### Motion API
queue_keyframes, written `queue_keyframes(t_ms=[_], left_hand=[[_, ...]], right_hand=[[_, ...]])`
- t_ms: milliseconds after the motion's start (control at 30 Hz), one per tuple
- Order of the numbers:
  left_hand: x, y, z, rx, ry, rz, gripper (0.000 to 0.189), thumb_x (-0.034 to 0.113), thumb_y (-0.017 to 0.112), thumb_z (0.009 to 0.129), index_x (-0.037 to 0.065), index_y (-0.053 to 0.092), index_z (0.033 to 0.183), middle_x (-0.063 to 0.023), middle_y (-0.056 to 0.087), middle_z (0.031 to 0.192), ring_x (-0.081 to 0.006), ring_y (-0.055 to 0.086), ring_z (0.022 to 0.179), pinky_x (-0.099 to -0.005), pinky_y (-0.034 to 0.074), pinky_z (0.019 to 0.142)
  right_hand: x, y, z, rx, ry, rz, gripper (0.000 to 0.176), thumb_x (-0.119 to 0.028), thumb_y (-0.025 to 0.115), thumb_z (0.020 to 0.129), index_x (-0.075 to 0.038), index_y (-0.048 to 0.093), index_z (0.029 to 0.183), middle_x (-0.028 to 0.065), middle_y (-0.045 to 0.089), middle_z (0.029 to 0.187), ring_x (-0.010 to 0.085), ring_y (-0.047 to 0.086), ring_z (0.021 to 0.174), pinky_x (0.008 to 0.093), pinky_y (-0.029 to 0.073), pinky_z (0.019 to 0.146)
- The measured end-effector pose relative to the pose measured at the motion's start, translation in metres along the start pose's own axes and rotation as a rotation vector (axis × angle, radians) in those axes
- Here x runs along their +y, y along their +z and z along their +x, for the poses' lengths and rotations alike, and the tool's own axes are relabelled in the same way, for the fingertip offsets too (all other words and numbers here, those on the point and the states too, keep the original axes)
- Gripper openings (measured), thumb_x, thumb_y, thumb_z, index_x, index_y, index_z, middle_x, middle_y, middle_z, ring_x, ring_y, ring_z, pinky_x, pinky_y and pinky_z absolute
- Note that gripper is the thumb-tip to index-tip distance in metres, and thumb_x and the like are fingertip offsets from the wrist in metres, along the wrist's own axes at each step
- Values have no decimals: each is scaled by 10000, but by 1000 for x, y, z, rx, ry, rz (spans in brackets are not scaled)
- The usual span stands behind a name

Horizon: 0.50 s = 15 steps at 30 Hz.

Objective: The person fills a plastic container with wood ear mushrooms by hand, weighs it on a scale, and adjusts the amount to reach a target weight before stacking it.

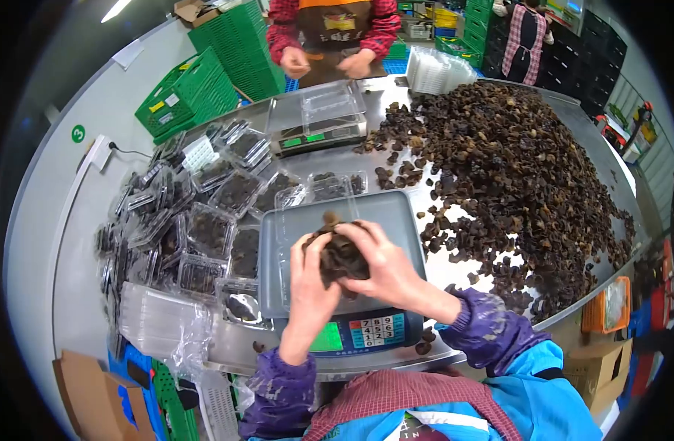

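Observation:
My left hand (311, 283) and my right hand (384, 268) are cupped around a clump of dark brown wood ear mushrooms (342, 259), fingers curled in from both sides. They are above the grey platform (395, 220) of a digital scale. Under the hands, a clear plastic box (282, 220) shows faintly on the platform; its inside is mostly covered by the hands. The scale's green display (326, 338) and number keys (377, 331) face me. To the right spreads a big pile of the same loose mushrooms (513, 169) on the steel table.
Filled clear boxes (208, 228) are heaped at the left, near a stack of nested plastic trays (160, 316). A second scale (318, 121) stands at the back, with a co-worker's hands (357, 64) behind it. More nested trays (438, 71) stand beyond the pile. Green crates (193, 95) are at the back left.

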<state>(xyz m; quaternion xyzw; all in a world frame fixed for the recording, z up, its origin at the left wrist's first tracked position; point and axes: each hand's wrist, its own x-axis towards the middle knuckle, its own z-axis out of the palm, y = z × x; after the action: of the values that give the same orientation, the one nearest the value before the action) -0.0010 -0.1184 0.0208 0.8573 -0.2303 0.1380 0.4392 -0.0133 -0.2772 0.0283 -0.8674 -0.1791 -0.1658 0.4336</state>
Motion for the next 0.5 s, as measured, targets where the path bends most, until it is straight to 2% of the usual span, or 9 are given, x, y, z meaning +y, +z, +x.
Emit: queue_keyframes(t_ms=[100, 133, 200, 333, 367, 467, 500], left_hand=[[-44, -10, -14, -113, -45, 160, 625, -95, 579, 630, 48, 431, 1220, -215, 376, 1268, -398, 390, 1193, -423, 354, 1005], [-54, -7, -18, -179, -76, 209, 617, -85, 577, 640, 47, 426, 1224, -222, 354, 1289, -416, 379, 1190, -441, 349, 1006], [-52, 2, -17, -185, -92, 235, 626, -78, 576, 646, 54, 418, 1238, -225, 339, 1302, -433, 371, 1180, -453, 344, 1005], [-36, 24, -7, -298, -17, 161, 640, -49, 622, 680, 35, 383, 1267, -242, 308, 1317, -451, 347, 1186, -489, 346, 1001], [-32, 25, -3, -356, -42, 126, 664, 10, 669, 702, 47, 370, 1294, -243, 298, 1334, -440, 330, 1219, -481, 345, 1007], [-21, 18, 4, -430, -41, 122, 706, 86, 683, 712, 94, 347, 1333, -240, 275, 1361, -432, 329, 1243, -478, 342, 1021], [-15, 12, 7, -466, -66, 139, 727, 139, 708, 706, 112, 356, 1342, -234, 275, 1382, -415, 322, 1263, -475, 324, 1028]], right_hand=[[18, 35, 2, -197, -3, -51, 680, -156, 734, 691, -122, 403, 1283, 182, 467, 1184, 382, 558, 1016, 430, 504, 812], [22, 38, 0, -201, -5, -46, 680, -156, 734, 691, -122, 403, 1283, 182, 467, 1184, 382, 558, 1016, 430, 504, 812], [28, 34, 1, -368, 55, -190, 668, -171, 726, 704, -125, 404, 1287, 182, 496, 1158, 379, 577, 987, 432, 507, 801], [45, -4, -6, -368, 78, -170, 640, -138, 728, 697, -143, 443, 1270, 186, 524, 1149, 374, 582, 980, 423, 503, 809], [49, -13, -7, -355, 84, -95, 623, -122, 729, 699, -140, 462, 1263, 189, 523, 1160, 382, 564, 1011, 419, 487, 844], [50, -32, -17, -294, 158, 79, 467, -115, 712, 733, -110, 557, 1174, 206, 539, 1165, 393, 519, 1094, 430, 446, 907], [56, -33, -21, -204, 35, 25, 384, -97, 709, 754, -80, 592, 1119, 164, 579, 1125, 298, 590, 1026, 368, 511, 786]])
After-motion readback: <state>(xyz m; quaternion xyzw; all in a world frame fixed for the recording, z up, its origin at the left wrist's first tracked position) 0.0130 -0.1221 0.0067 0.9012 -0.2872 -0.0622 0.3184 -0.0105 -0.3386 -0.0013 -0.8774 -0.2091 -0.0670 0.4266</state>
